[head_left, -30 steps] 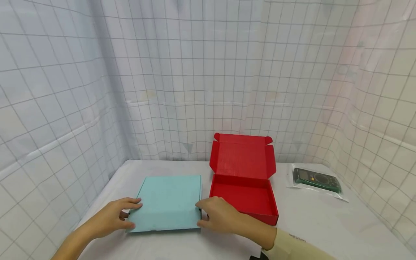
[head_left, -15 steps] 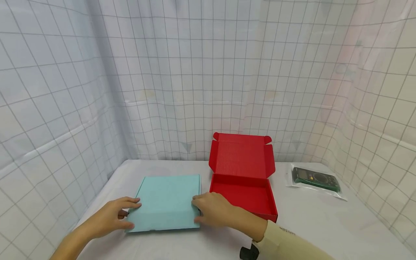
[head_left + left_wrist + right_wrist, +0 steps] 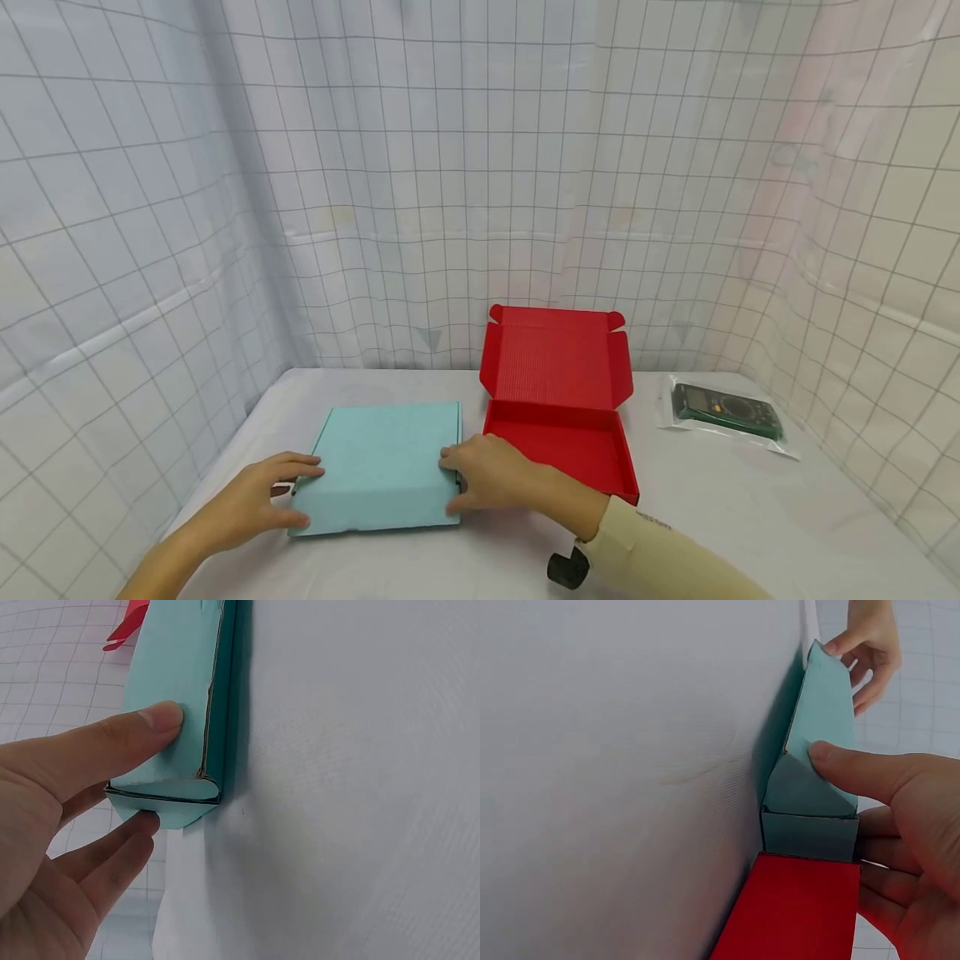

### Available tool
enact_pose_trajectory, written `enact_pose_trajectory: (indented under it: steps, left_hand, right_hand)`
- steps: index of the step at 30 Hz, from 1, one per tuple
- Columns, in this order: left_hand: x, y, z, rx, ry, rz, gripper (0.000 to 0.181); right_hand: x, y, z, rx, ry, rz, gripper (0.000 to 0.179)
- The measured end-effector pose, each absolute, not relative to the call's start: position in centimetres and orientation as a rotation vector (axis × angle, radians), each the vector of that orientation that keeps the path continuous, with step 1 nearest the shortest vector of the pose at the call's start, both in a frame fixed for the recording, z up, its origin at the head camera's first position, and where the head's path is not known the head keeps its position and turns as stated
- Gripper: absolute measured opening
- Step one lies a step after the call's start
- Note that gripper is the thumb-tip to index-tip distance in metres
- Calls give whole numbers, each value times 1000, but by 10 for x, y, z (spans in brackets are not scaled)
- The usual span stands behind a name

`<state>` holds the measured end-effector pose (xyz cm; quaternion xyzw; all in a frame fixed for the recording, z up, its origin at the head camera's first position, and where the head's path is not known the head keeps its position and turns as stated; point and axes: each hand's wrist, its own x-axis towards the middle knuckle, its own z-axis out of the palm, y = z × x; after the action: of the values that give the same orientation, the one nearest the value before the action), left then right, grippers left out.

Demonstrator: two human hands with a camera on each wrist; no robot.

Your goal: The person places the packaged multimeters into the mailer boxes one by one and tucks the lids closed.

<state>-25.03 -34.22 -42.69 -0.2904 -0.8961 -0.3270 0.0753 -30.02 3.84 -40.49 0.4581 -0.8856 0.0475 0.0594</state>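
Note:
A light blue cardboard box (image 3: 390,446) lies on the left part of the table with its lid down and front flap toward me. At its front left corner is my left hand (image 3: 258,504): the thumb presses the front flap and the fingers reach over the side and top edge. My right hand (image 3: 495,473) grips the front right corner, thumb on the front flap and fingers around the side. In the left wrist view, a narrow gap shows at the end of the box's front panel (image 3: 169,675). The right wrist view shows the flap slanting from that side (image 3: 821,712).
Close to the blue box's right stands an open red cardboard box (image 3: 555,358), its lid raised at the back. My right forearm overlaps its front. A multimeter (image 3: 727,411) in a clear plastic bag lies at the far right. Gridded white curtains (image 3: 450,167) surround the table.
My right forearm and the black wrist camera have shifted slightly left and away from me. The right hand has moved a little along the box's corner. The left hand stays in place.

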Motion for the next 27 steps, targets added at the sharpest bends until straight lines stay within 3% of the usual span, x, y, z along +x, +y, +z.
enact_pose_trajectory:
  steps: [14, 27]
  left_hand:
    - [-251, -337, -430, -811, -2699, -1103, 55]
    - [-256, -330, -426, -808, -2680, -926, 45]
  right_hand:
    - [-303, 34, -412, 1420, -2598, 63, 46]
    - [-305, 32, -414, 1415, -2535, 51, 39]
